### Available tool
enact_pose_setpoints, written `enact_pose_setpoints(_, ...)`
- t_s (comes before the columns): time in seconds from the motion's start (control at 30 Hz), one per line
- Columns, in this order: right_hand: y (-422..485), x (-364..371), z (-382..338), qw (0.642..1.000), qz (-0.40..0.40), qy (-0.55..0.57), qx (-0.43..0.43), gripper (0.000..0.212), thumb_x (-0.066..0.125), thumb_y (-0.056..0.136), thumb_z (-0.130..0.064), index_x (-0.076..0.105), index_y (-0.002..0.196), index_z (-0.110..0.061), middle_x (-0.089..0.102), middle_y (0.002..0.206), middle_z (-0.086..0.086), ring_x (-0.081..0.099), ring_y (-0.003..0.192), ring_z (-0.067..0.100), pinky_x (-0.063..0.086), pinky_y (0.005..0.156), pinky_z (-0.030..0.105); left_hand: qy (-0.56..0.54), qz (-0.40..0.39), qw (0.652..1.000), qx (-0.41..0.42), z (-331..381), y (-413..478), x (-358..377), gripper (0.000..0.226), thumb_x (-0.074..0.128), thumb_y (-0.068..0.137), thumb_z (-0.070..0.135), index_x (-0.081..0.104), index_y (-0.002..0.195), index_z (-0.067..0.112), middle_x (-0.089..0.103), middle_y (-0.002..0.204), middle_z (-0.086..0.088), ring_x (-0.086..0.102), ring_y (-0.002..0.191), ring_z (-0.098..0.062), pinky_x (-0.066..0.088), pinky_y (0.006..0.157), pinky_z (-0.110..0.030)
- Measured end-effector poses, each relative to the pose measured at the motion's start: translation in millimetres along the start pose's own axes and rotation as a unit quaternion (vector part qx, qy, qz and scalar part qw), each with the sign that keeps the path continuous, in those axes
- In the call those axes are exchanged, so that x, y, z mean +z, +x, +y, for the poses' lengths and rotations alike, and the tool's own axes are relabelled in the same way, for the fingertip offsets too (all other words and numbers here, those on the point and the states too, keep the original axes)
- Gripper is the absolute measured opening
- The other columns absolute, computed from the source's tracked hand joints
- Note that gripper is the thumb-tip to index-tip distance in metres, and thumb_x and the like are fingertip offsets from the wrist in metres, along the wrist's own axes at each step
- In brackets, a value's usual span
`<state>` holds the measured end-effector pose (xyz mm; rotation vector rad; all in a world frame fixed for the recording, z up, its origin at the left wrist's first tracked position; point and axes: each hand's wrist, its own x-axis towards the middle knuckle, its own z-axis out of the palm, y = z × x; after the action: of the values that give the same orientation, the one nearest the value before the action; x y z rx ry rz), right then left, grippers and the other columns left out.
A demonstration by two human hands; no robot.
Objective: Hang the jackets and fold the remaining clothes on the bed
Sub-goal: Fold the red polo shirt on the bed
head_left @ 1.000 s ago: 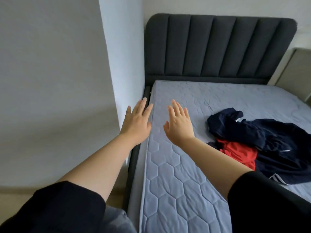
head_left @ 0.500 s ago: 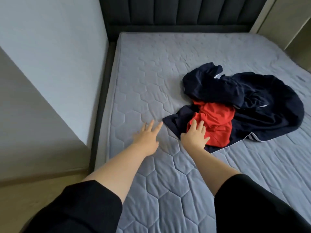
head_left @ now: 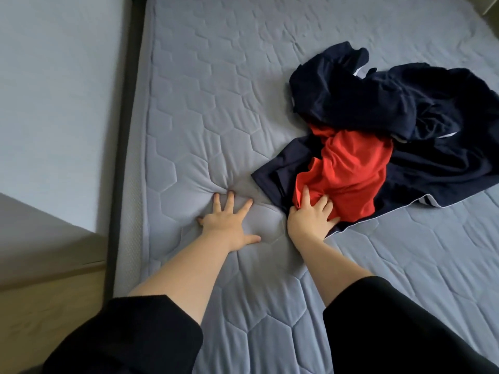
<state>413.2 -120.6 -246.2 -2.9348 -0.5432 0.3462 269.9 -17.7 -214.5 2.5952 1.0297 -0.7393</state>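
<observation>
A pile of clothes lies on the grey quilted mattress point(head_left: 216, 103). A crumpled red garment point(head_left: 348, 168) sits on top of dark navy clothes point(head_left: 405, 103) that have a white-trimmed edge. My right hand point(head_left: 310, 214) lies on the near lower corner of the red garment, its fingers bent into the cloth and gripping it. My left hand point(head_left: 229, 225) presses flat on the bare mattress just left of the pile, fingers spread, and dents the surface. How many pieces the navy heap holds cannot be told.
A dark bed frame rail point(head_left: 121, 157) runs along the mattress's left side, against a pale wall point(head_left: 54, 90). Wooden floor point(head_left: 40, 306) shows at the lower left. Bare mattress lies around the pile on the near and far sides.
My view dropped from the headboard onto the mattress. Both hands came down: the left now presses the mattress, and the right moved onto the red garment and curled into it.
</observation>
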Motion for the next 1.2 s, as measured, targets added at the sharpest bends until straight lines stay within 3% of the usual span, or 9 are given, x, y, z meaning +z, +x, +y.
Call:
enact_pose_setpoints(0.27, -21.9, -47.4, -9.3, 0.998, -0.06, 0.027, -0.008, 0.04, 0.036, 0.094, -0.018, 0.044, 0.132, -0.026, 0.029, 0.145, 0.009, 0.02, 0.135, 0.028, 0.017, 0.109, 0.059, -0.024, 0.0, 0.996, 0.083, -34.9, -38.5, -9.3, 0.081, 0.047, 0.086, 0.062, -0.005, 0.146, 0.046, -0.017, 0.157, 0.012, -0.015, 0.145, -0.018, 0.024, 0.111, -0.042)
enact_pose_setpoints(0.43, -61.0, -86.1, -35.4, 0.982, -0.061, 0.096, -0.148, 0.033, 0.042, 0.094, -0.013, 0.059, 0.122, -0.012, 0.033, 0.148, 0.009, 0.032, 0.131, 0.028, 0.023, 0.108, 0.047, -0.171, 0.007, 0.982, 0.082, -48.2, -66.8, -26.1, 0.076, 0.057, 0.088, 0.036, 0.016, 0.151, 0.024, 0.011, 0.158, -0.002, 0.017, 0.144, -0.02, 0.023, 0.115, -0.04)
enact_pose_setpoints(0.53, -83.7, -115.4, -58.6, 0.944, -0.076, 0.272, -0.171, 0.027, 0.043, 0.094, -0.008, 0.066, 0.105, 0.002, 0.064, 0.11, 0.022, 0.057, 0.094, 0.024, 0.043, 0.082, 0.03, -0.28, 0.067, 0.957, 0.044, -61.6, -88.8, -42.2, 0.072, 0.061, 0.087, 0.027, 0.024, 0.149, 0.017, 0.033, 0.151, -0.007, 0.037, 0.135, -0.024, 0.032, 0.11, -0.036)
enact_pose_setpoints(0.67, -113.2, -166.5, -81.4, 0.886, -0.083, 0.427, -0.161, 0.025, 0.044, 0.095, -0.002, 0.065, 0.107, 0.007, 0.065, 0.093, 0.018, 0.057, 0.076, 0.015, 0.038, 0.047, 0.004, -0.358, 0.121, 0.926, 0.017, -87.5, -122.0, -66.5, 0.077, 0.068, 0.085, 0.02, 0.024, 0.148, 0.014, 0.037, 0.148, -0.01, 0.04, 0.133, -0.026, 0.033, 0.109, -0.036)
enact_pose_setpoints(0.83, -156.6, -216.4, -114.6, 0.834, -0.166, 0.495, -0.18, 0.018, 0.046, 0.095, -0.004, 0.064, 0.097, 0.002, 0.062, 0.087, 0.017, 0.063, 0.08, 0.03, 0.053, 0.07, 0.04, -0.46, 0.169, 0.871, 0.022, -111.4, -173.0, -97.1, 0.086, 0.075, 0.078, 0.01, 0.026, 0.148, 0.015, 0.036, 0.147, -0.009, 0.04, 0.132, -0.023, 0.034, 0.097, -0.023)
enact_pose_setpoints(0.9, -184.0, -231.7, -133.7, 0.796, -0.211, 0.532, -0.196, 0.021, 0.048, 0.096, -0.007, 0.059, 0.079, -0.012, 0.057, 0.071, 0.009, 0.057, 0.061, 0.021, 0.052, 0.053, 0.033, -0.496, 0.174, 0.849, 0.052, -118.1, -194.5, -103.9, 0.081, 0.079, 0.074, 0.01, 0.036, 0.143, 0.016, 0.047, 0.136, -0.004, 0.045, 0.128, -0.021, 0.036, 0.094, -0.023)
enact_pose_setpoints(1.0, -227.2, -248.7, -161.8, 0.75, -0.256, 0.56, -0.24, 0.023, 0.048, 0.096, -0.009, 0.056, 0.076, -0.015, 0.055, 0.069, 0.006, 0.057, 0.05, 0.013, 0.05, 0.04, 0.024, -0.535, 0.204, 0.816, 0.083, -126.3, -224.2, -105.2, 0.044, 0.079, 0.073, 0.009, 0.062, 0.113, 0.015, 0.066, 0.108, -0.002, 0.06, 0.1, -0.011, 0.046, 0.086, -0.021)
enact_pose_setpoints(1.1, -261.2, -262.4, -178.8, 0.707, -0.274, 0.598, -0.259, 0.016, 0.048, 0.097, -0.009, 0.057, 0.084, -0.01, 0.056, 0.075, 0.009, 0.057, 0.063, 0.018, 0.053, 0.045, 0.028, -0.632, 0.226, 0.737, 0.078, -135.9, -254.0, -105.9, 0.019, 0.072, 0.08, 0.008, 0.066, 0.097, 0.015, 0.07, 0.081, 0.004, 0.065, 0.069, 0.0, 0.052, 0.064, -0.016)
enact_pose_setpoints(1.2, -282.0, -270.3, -184.1, 0.681, -0.276, 0.625, -0.264, 0.015, 0.047, 0.097, -0.007, 0.055, 0.084, -0.009, 0.055, 0.075, 0.01, 0.056, 0.066, 0.019, 0.055, 0.05, 0.031, -0.692, 0.235, 0.679, 0.07, -148.3, -281.5, -107.5, 0.009, 0.061, 0.089, 0.007, 0.063, 0.094, 0.014, 0.068, 0.08, -0.002, 0.067, 0.064, -0.008, 0.056, 0.058, -0.025)
